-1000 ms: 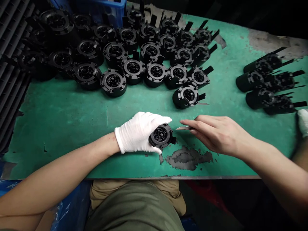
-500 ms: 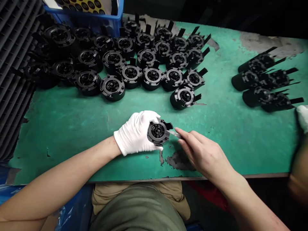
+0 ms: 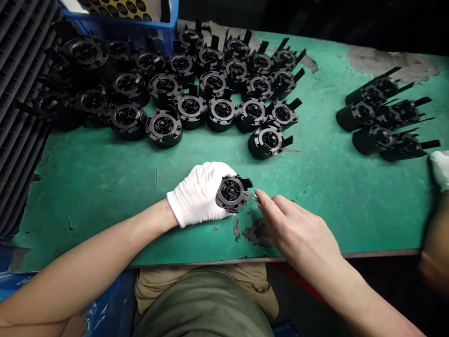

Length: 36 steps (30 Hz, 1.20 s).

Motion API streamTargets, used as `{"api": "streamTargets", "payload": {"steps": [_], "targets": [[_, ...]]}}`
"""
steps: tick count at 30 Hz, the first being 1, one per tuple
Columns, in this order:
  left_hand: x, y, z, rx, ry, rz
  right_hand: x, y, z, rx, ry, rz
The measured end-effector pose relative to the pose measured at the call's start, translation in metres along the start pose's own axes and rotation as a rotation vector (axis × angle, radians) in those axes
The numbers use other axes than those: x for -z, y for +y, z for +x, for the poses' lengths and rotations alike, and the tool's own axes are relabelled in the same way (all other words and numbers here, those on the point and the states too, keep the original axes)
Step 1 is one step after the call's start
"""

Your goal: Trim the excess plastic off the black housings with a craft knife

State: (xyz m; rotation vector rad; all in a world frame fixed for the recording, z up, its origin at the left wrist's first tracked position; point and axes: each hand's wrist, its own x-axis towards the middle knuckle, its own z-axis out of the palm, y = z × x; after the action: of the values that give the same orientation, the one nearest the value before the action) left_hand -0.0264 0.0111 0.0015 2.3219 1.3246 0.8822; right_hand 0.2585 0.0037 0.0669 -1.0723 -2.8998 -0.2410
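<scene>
In a white glove, my left hand is wrapped round a round black plastic housing, its ringed open face turned up towards me. A flat black tab sticks out at the housing's upper right. My bare right hand pinches a small thin metal blade, which looks like a craft knife. The blade's tip reaches the right rim of the housing. Most of the blade's handle is hidden by my fingers. A similar black housing stands on the table just beyond my hands.
Several more black housings crowd the back and left of the green table. Another group stands at the right. A blue bin holds yellow sticker sheets at the back. Another person's white-gloved hand shows at the right edge.
My right hand has turned and shifted slightly, with the blade still at the housing's right rim. My left fingers have curled further behind the housing, which stays almost in place.
</scene>
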Motion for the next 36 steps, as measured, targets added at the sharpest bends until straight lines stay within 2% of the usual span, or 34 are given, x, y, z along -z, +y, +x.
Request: {"api": "streamTargets", "payload": {"steps": [12,16,20,22,25,28,31,36], "targets": [[-0.001,-0.002,0.000,0.029,-0.025,-0.036,0.010,0.003,0.005,0.067,-0.043,0.029],[-0.001,-0.001,0.002,0.042,-0.044,-0.037,0.012,0.010,0.009,0.115,-0.063,0.061],[0.001,-0.001,0.004,0.039,-0.026,-0.032,0.005,0.022,0.014,0.151,-0.082,0.147],[0.002,-0.002,0.004,0.051,-0.033,-0.061,-0.001,0.028,0.014,0.136,-0.069,0.247],[0.003,-0.003,0.004,0.074,0.002,-0.111,-0.007,0.032,0.011,0.016,0.031,0.399],[0.004,-0.002,0.003,0.124,0.061,-0.096,-0.008,0.026,0.004,-0.095,0.136,0.428],[0.006,0.001,0.002,0.128,0.080,-0.081,-0.009,0.012,-0.003,-0.085,0.113,0.373],[0.006,0.003,-0.001,0.033,0.062,-0.128,-0.012,-0.005,-0.004,-0.083,0.081,0.300]]}}
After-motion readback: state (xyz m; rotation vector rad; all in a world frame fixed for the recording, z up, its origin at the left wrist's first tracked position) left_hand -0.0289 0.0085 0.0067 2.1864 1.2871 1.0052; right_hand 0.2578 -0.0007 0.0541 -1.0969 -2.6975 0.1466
